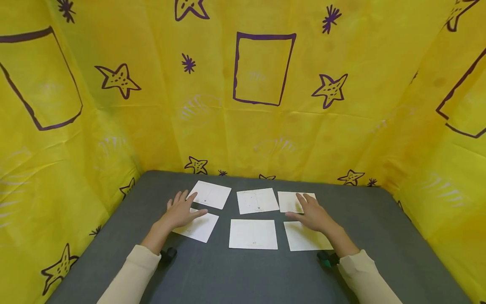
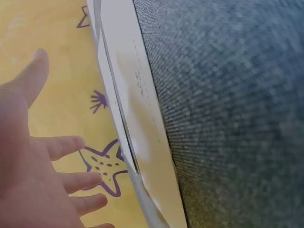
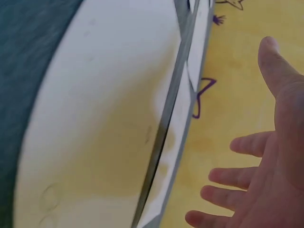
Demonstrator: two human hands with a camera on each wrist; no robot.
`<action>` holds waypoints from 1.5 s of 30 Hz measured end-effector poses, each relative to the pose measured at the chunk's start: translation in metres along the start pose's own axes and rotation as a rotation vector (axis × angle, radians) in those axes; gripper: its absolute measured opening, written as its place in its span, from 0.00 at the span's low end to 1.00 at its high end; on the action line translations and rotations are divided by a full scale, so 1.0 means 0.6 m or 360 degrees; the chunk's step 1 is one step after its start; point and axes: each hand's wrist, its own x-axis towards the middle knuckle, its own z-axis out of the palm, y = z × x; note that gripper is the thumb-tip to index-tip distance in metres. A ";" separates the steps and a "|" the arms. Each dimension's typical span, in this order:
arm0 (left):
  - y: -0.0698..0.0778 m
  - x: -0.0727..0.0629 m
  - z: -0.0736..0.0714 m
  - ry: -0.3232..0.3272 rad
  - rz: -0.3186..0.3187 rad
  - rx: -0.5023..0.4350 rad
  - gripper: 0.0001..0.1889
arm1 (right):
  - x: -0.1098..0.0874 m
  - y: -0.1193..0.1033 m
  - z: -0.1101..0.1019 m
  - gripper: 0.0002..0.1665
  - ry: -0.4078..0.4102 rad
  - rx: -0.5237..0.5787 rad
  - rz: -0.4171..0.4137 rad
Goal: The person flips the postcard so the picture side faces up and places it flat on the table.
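The left hand (image 1: 181,213) is partly hiding the sheet (image 1: 202,230) at its four o'clock. That sheet's marks (image 1: 190,231) are proving illegible.

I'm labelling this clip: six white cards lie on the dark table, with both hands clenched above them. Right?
Not clenched: the left hand and right hand have fingers extended, as the wrist views show, above the six white cards on the dark table.

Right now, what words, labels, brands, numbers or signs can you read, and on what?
Nothing readable.
Front middle sheet: tiny mark, too small.
Back middle sheet: faint marks, too small.
Front left sheet: faint scribble, illegible.
Back left sheet: small mark, too small.
Front right sheet: faint marks, unreadable.
Yellow backdrop: drawn stars, no lettering.
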 end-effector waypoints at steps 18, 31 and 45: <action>0.004 0.023 -0.002 0.0013 -0.0015 -0.0155 0.46 | 0.050 -0.058 -0.012 0.54 -0.0122 0.0205 -0.0054; 0.000 0.036 -0.005 -0.0020 -0.0061 -0.0292 0.45 | 0.073 -0.100 -0.003 0.55 -0.0204 0.0342 -0.0050; -0.007 0.047 -0.003 0.0052 -0.0015 -0.0461 0.43 | 0.101 -0.130 0.023 0.51 -0.0236 0.0470 -0.0086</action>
